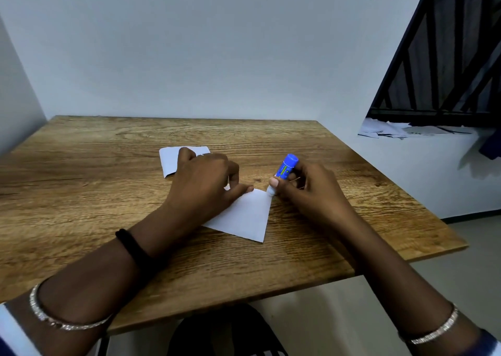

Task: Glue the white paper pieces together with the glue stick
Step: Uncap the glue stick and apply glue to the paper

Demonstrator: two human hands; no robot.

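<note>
Head view: the right hand (306, 190) grips the glue stick (283, 172) at the paper's (244, 214) far corner. The left hand (202, 182) presses flat beside it, holding nothing. Hard dragging could crumple that unpinned corner.

Wooden bench (81, 193) against a pale wall. Near mid-bench, a white sheet (244, 216) lying flat, pinned by left hand (202, 186), thumb at its far edge. Right hand (311, 190) wrapped round a blue glue stick (286, 167), tilted, white tip touching the sheet's far right corner. Second white piece (169, 160) toward the far edge, partly hidden behind the left hand. Black band (132, 247) on left wrist, silver bangles (433, 336) on both forearms. Barred window (447, 57) at right.
</note>
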